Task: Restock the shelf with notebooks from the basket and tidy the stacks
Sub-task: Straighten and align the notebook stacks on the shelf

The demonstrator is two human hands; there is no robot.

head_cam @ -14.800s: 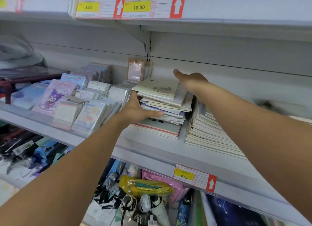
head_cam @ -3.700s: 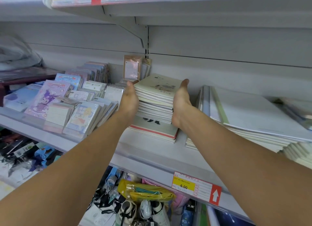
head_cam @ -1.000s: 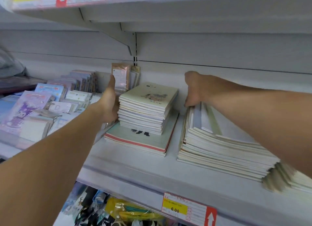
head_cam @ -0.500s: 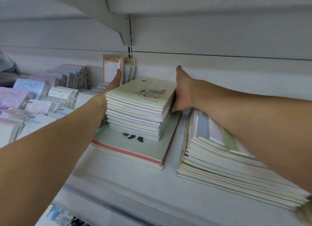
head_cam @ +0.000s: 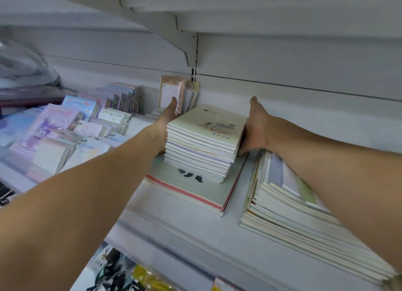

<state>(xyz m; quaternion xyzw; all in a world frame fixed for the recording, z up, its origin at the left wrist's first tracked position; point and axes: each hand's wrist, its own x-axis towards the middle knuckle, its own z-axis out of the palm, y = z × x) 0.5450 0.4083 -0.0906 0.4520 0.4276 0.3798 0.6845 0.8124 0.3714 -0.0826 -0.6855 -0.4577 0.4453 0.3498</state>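
Left hand (head_cam: 166,125) flat, fingers straight, presses left side of small notebook stack (head_cam: 202,142). Stack sits on big red-edged notebook (head_cam: 191,190), mid shelf (head_cam: 174,223), long axis runs away toward back wall. Right hand (head_cam: 253,129) presses right side of stack; fingers hidden, so curl is unclear. Both hands equally near, stack between them. Tall notebook pile (head_cam: 300,206) just beside at right, under right forearm. Next move probably squeezes stack square.

Head view, close, facing shelf (head_cam: 174,223)
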